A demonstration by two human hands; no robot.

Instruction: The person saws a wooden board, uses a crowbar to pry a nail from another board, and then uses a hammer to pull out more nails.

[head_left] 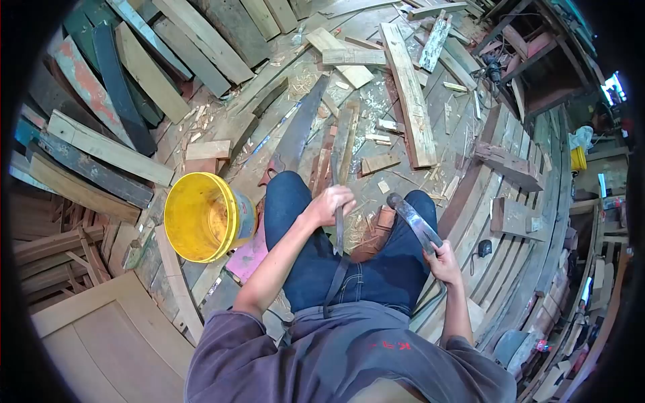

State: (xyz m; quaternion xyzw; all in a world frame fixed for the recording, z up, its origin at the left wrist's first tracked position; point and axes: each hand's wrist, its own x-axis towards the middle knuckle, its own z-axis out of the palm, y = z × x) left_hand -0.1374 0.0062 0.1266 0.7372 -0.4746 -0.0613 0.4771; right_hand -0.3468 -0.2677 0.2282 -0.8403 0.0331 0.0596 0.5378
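Observation:
My left hand (330,205) is closed round a long thin metal bar (338,232), which stretches from above my fist down towards my lap. In my right hand (443,262) is a hammer (416,223), its rounded head pointing up and to the left above my right thigh. A gap separates the bar from the hammer. Between my knees, a reddish wooden block (377,232) lies among shavings. Just beyond my left hand, a narrow wooden piece (349,138) lies on the floor.
A yellow bucket (201,216) stands left of my knee. A handsaw (299,127) lies beyond that knee. Long boards (411,101) and offcuts cover the floor ahead. Curved planks (107,146) are at the left, a wooden panel (117,336) at the lower left, and slats (507,269) at the right.

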